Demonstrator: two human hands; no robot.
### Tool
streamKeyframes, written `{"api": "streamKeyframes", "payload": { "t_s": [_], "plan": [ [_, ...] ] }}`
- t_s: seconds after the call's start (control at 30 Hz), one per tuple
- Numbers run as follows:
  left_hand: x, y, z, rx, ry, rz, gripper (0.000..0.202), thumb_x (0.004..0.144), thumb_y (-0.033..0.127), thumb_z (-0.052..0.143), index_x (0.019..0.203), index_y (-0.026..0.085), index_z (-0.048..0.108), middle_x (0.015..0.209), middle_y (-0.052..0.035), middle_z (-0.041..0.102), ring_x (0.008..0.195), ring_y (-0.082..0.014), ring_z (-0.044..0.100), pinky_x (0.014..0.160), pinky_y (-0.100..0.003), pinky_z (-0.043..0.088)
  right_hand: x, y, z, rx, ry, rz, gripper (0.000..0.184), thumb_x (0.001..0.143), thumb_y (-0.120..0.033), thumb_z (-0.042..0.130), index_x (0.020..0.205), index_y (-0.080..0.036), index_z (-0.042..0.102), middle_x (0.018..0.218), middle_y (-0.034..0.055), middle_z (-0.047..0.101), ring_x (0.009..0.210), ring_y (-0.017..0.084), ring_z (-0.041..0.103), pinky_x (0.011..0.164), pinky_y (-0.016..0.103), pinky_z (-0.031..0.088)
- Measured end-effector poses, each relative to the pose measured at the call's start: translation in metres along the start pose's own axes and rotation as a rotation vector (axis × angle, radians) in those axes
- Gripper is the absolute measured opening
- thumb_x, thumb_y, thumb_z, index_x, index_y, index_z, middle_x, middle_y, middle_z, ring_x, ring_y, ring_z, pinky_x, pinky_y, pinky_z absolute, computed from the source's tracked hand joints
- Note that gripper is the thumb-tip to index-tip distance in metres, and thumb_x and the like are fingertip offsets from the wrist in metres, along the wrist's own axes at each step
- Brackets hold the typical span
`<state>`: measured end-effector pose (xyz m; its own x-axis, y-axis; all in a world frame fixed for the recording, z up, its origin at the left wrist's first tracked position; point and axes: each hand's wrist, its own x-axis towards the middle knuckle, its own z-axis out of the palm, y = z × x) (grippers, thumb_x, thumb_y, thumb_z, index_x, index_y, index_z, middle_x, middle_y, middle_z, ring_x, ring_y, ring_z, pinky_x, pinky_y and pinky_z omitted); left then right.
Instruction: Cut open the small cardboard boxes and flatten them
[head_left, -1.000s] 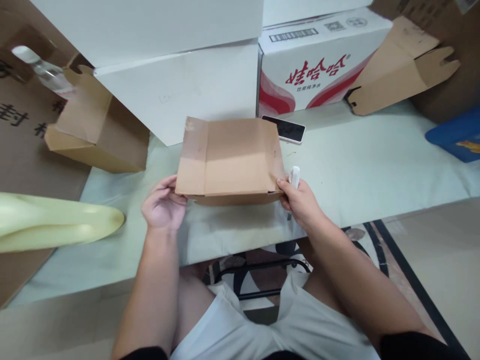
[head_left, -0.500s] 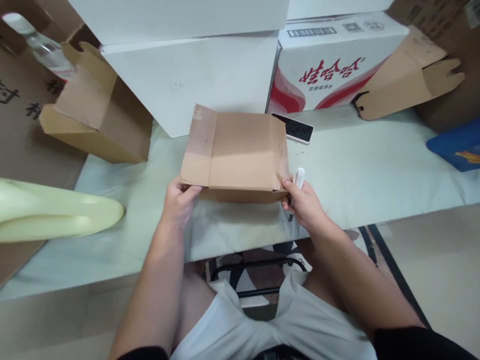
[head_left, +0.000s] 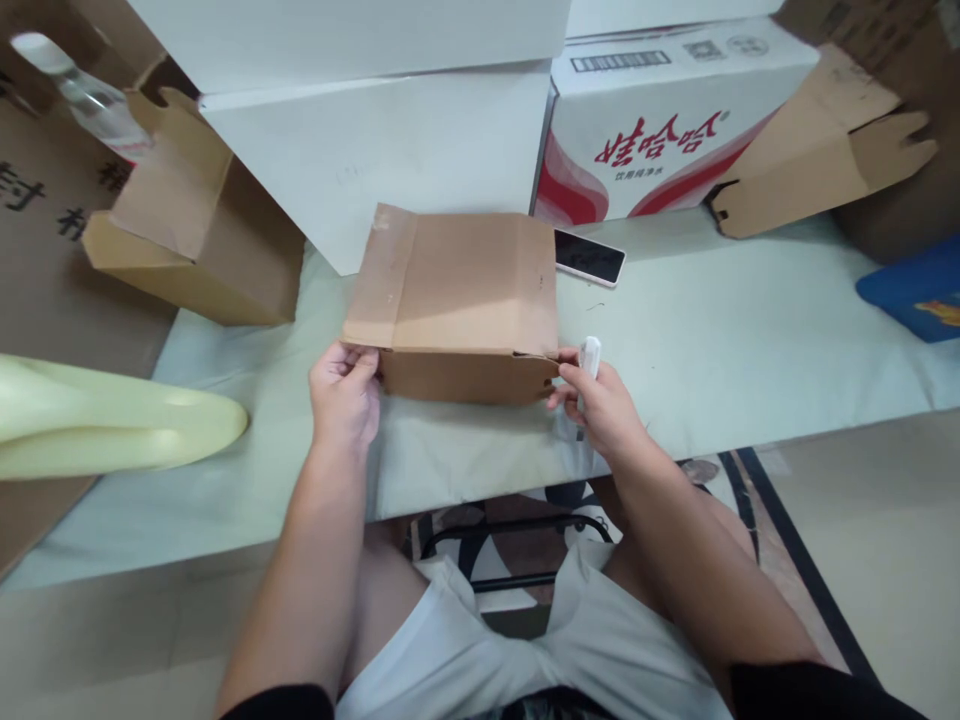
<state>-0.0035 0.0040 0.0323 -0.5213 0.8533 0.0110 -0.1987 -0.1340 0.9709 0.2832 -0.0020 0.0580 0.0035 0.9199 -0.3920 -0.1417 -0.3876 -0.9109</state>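
Note:
A brown cardboard box [head_left: 465, 375] lies on the cloth-covered table in front of me, its wide lid panel and side flaps facing up. My left hand [head_left: 346, 390] pinches the box's near left corner between thumb and fingers. At the near right corner, my right hand [head_left: 600, 400] holds the edge of a flap with thumb and forefinger. Tucked in that same hand is a slim white utility knife [head_left: 590, 358], its upper end sticking up past the fingers and its lower part mostly hidden. Whatever is inside the box is out of sight.
Behind the box stand a large white carton [head_left: 375, 170] and a red-and-white printed carton [head_left: 660, 150]. A phone [head_left: 592, 258] lies right of the box. Open cardboard boxes [head_left: 247, 240] flank both sides. A pale yellow rounded object [head_left: 150, 420] juts in at left; a blue object [head_left: 911, 290] sits right.
The box has shifted slightly left, and its near edge has tipped up so more of the front side shows. Both hands moved left with it, still on its corners.

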Motion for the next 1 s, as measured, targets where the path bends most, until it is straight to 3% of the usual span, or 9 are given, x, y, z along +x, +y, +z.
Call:
{"api": "streamKeyframes", "payload": {
  "t_s": [0.17, 0.23, 0.33, 0.4, 0.5, 0.63, 0.83, 1.0],
  "plan": [
    [0.007, -0.001, -0.007, -0.018, 0.016, -0.103, 0.023, 0.063, 0.020, 0.086, 0.077, 0.022, 0.067, 0.068, 0.0038, 0.059, 0.062, -0.0104, 0.052, 0.060, -0.022, 0.045, 0.001, 0.002, -0.007, -0.117, -0.056, -0.148, 0.026, 0.068, -0.038, 0.074, 0.087, -0.021, 0.068, 0.099, 0.0070, 0.074, 0.065, 0.012, 0.063, 0.047, 0.022, 0.045],
    [0.007, -0.002, -0.008, -0.017, -0.001, -0.105, 0.025, 0.063, 0.020, 0.087, 0.076, 0.023, 0.067, 0.066, 0.0042, 0.058, 0.061, -0.0104, 0.051, 0.060, -0.023, 0.045, 0.002, 0.004, -0.007, -0.158, -0.035, -0.183, 0.023, 0.068, -0.037, 0.075, 0.082, -0.021, 0.067, 0.097, 0.0058, 0.074, 0.066, 0.012, 0.063, 0.055, 0.026, 0.052],
    [0.006, -0.003, -0.007, -0.026, -0.019, -0.096, 0.028, 0.061, 0.019, 0.089, 0.075, 0.024, 0.066, 0.067, 0.0037, 0.060, 0.064, -0.0118, 0.055, 0.063, -0.025, 0.048, 0.003, 0.005, -0.005, -0.266, -0.051, -0.214, 0.021, 0.072, -0.041, 0.070, 0.072, -0.022, 0.063, 0.065, -0.0018, 0.063, 0.055, 0.011, 0.057, 0.056, 0.027, 0.049],
    [0.005, -0.003, -0.005, -0.034, 0.003, -0.076, 0.029, 0.059, 0.020, 0.090, 0.076, 0.024, 0.067, 0.074, 0.0020, 0.067, 0.070, -0.0133, 0.060, 0.064, -0.025, 0.049, 0.002, 0.005, -0.003, -0.317, -0.091, -0.225, 0.025, 0.075, -0.044, 0.066, 0.066, -0.022, 0.059, 0.055, -0.0039, 0.055, 0.051, 0.011, 0.054, 0.053, 0.026, 0.046],
    [0.002, -0.002, -0.004, -0.043, 0.012, -0.072, 0.030, 0.057, 0.023, 0.090, 0.078, 0.024, 0.069, 0.082, 0.0009, 0.072, 0.075, -0.0148, 0.064, 0.066, -0.025, 0.050, 0.001, 0.004, -0.003, -0.326, -0.102, -0.223, 0.028, 0.077, -0.045, 0.065, 0.063, -0.023, 0.054, 0.053, -0.0045, 0.053, 0.047, 0.010, 0.052, 0.050, 0.026, 0.042],
    [0.002, -0.005, -0.004, -0.044, -0.037, -0.064, 0.030, 0.062, 0.025, 0.090, 0.082, 0.023, 0.068, 0.082, 0.0009, 0.072, 0.076, -0.0151, 0.065, 0.068, -0.027, 0.051, 0.002, 0.003, -0.004, -0.323, -0.022, -0.227, 0.032, 0.079, -0.048, 0.065, 0.063, -0.024, 0.051, 0.050, -0.0053, 0.050, 0.045, 0.010, 0.050, 0.048, 0.026, 0.039],
    [0.001, -0.003, -0.001, -0.033, -0.050, -0.046, 0.030, 0.060, 0.027, 0.092, 0.076, 0.024, 0.068, 0.075, 0.0003, 0.068, 0.066, -0.0144, 0.060, 0.057, -0.026, 0.046, 0.003, 0.001, -0.005, -0.334, 0.006, -0.231, 0.030, 0.079, -0.049, 0.063, 0.067, -0.023, 0.053, 0.050, -0.0049, 0.051, 0.045, 0.010, 0.046, 0.048, 0.027, 0.036],
    [-0.001, 0.012, 0.004, -0.208, 0.025, -0.162, 0.018, 0.060, 0.019, 0.079, 0.071, 0.021, 0.065, 0.069, 0.0002, 0.067, 0.060, -0.0137, 0.061, 0.052, -0.025, 0.046, 0.002, 0.000, -0.007, -0.400, -0.025, -0.189, 0.032, 0.075, -0.052, 0.061, 0.064, -0.024, 0.051, 0.051, -0.0042, 0.052, 0.046, 0.011, 0.048, 0.050, 0.029, 0.036]
  ]
}}
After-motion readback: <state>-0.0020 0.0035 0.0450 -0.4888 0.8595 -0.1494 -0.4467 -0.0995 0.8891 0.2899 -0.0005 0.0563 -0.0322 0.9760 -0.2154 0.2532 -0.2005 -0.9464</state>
